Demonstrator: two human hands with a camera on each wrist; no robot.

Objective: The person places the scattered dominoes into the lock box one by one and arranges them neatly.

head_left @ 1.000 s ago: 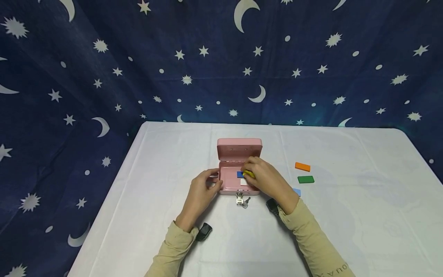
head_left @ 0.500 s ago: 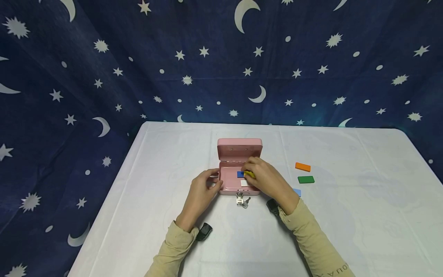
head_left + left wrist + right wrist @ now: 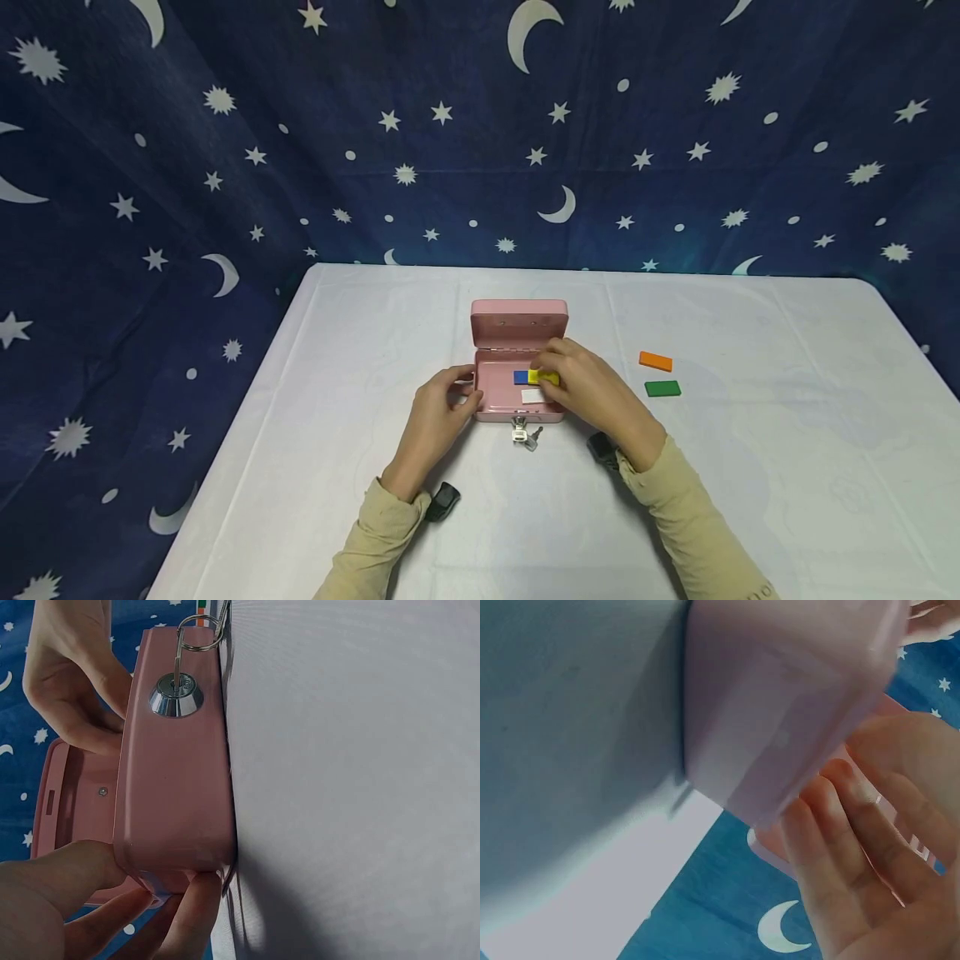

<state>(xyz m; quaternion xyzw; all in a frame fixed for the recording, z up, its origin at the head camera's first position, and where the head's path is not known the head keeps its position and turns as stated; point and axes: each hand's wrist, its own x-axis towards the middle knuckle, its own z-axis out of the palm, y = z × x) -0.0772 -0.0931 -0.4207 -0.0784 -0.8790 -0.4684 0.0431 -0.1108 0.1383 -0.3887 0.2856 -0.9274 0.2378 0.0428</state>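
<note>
A pink metal cash box (image 3: 495,392) lies in the head view with its lid (image 3: 519,321) raised. Its left wall is gripped by my left hand (image 3: 438,408), thumb at the rim and fingers on the outer side, as the left wrist view shows. Inside the box, a dark blue block (image 3: 521,377) lies end to end with a yellow block (image 3: 543,377). Nearer the front is a white block (image 3: 533,397), partly covered. My right hand (image 3: 581,379) reaches over the right wall, fingertips and thumb loosely about the yellow block. In the right wrist view its fingers (image 3: 832,832) look fairly straight.
An orange block (image 3: 656,361) and a green block (image 3: 662,388) lie on the white tablecloth (image 3: 750,433) to the right. A key (image 3: 534,439) hangs at the front lock (image 3: 176,694). Behind the table hangs a dark blue starry cloth (image 3: 450,200).
My right hand has shifted slightly right, while the yellow block stays beside the blue one and shows more of itself. A light blue block is now hidden behind the right forearm. My left hand stays put.
</note>
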